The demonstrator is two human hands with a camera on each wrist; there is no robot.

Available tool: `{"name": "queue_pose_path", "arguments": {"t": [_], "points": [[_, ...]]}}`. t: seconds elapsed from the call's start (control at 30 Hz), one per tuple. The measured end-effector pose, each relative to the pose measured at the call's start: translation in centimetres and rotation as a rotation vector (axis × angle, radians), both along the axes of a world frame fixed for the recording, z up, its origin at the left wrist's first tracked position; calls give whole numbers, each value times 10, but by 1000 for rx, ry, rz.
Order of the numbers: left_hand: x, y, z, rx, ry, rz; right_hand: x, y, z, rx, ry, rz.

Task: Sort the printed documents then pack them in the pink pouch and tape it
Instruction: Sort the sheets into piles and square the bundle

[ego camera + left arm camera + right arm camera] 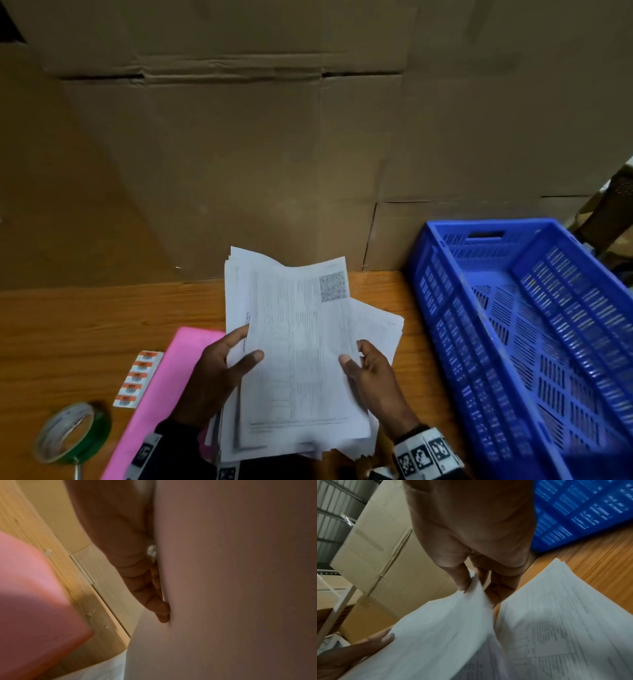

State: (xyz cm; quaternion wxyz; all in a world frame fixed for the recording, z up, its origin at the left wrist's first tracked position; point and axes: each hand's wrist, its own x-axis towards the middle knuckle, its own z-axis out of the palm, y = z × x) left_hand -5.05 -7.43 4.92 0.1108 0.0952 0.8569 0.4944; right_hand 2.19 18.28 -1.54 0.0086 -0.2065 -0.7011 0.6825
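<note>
The left hand point(219, 370) gripped the printed documents point(301, 359) above the surface point(85, 325) beside the pink pouch point(164, 387), the right hand point(373, 373) pinched one sheet's edge, the print too blurred to read.

A wall of cardboard boxes point(239, 154) closes off the far edge of the surface point(85, 325). A blue crate point(520, 342) blocks the right side. On the left, bare wood lies open between the boxes and the pink pouch point(161, 387), sticker strip point(137, 378) and tape roll point(73, 433).
</note>
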Motion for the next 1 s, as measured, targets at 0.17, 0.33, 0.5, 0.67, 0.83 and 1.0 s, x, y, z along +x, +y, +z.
{"name": "queue_pose_path", "arguments": {"t": [0.17, 0.33, 0.5, 0.67, 0.83, 1.0], "points": [[1, -12, -5, 10, 43, 60, 2, 14, -26, 207, -78, -160], [-4, -28, -8, 56, 223, 27, 15, 34, -49, 637, -538, -136], [-11, -36, -16, 163, 268, -40, 14, 34, -55, 646, -529, -165], [-18, -49, -34, 157, 176, -66, 14, 45, -60, 646, -520, -243], [-17, -49, -31, 147, 201, -57, 9, 58, -64, 619, -537, -249], [-16, -55, -39, 114, 208, -50, 4, 56, -65, 609, -530, -222]]}}
